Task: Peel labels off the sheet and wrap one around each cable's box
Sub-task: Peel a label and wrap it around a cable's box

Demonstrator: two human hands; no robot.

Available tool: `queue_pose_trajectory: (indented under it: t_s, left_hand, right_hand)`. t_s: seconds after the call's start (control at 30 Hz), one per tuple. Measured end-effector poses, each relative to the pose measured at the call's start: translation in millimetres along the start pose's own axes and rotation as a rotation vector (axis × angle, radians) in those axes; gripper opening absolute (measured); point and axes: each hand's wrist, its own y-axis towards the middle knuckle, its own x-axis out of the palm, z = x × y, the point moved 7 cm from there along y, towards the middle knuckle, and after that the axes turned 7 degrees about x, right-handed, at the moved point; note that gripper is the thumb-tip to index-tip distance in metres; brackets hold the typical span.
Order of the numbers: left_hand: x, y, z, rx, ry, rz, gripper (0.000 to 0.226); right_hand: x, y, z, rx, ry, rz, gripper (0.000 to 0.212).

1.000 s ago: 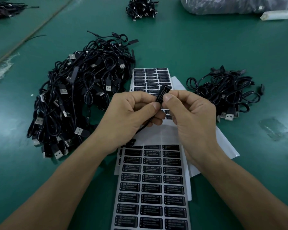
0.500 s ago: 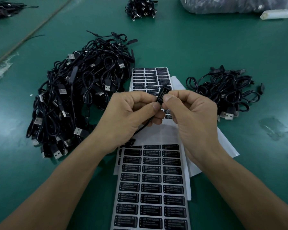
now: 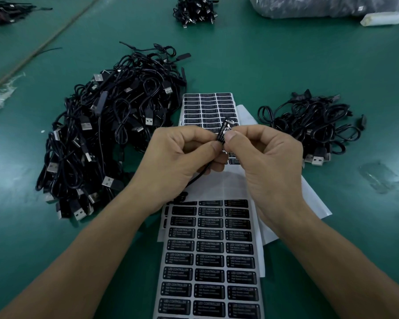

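A small black cable box (image 3: 225, 130) with a black "LED CONTROLLER" label on it is held up over the sheets. My left hand (image 3: 177, 162) pinches its lower end from the left; my right hand (image 3: 263, 162) pinches it from the right with thumb and forefinger. The box's thin cable (image 3: 198, 177) hangs down below my left hand. A label sheet (image 3: 210, 261) with several black labels lies under my forearms. A second label sheet (image 3: 207, 109) lies beyond my hands.
A big heap of black USB cables (image 3: 106, 134) lies to the left and a smaller heap (image 3: 313, 127) to the right. White backing paper (image 3: 313, 203) sticks out under my right wrist. Another cable bundle (image 3: 194, 10) and a plastic bag (image 3: 320, 5) sit at the far edge.
The box has turned a little in my fingers, so the label's white print now faces me. Both hands stay in the same place.
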Motion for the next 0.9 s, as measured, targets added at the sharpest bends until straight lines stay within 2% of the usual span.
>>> queue_pose_trajectory:
  t_s: [0.33,0.67,0.8,0.9]
  left_hand:
    - [1,-1,1,0.024,0.037,0.049,0.023]
    - [1,0,2,0.035,0.047,0.049,0.019]
    - [0,0,1,0.038,0.043,0.053,0.019]
    - [-1,-1,1,0.04,0.05,0.061,0.02]
  right_hand:
    - [-2,-2,-2,-0.049,-0.086,0.041,0.015]
    - [-4,-3,-4,-0.087,-0.153,0.055,0.009]
    - [-8,-2,-2,-0.084,-0.2,0.103,0.014]
    - [-17,0,3,-0.054,-0.243,0.176,0.032]
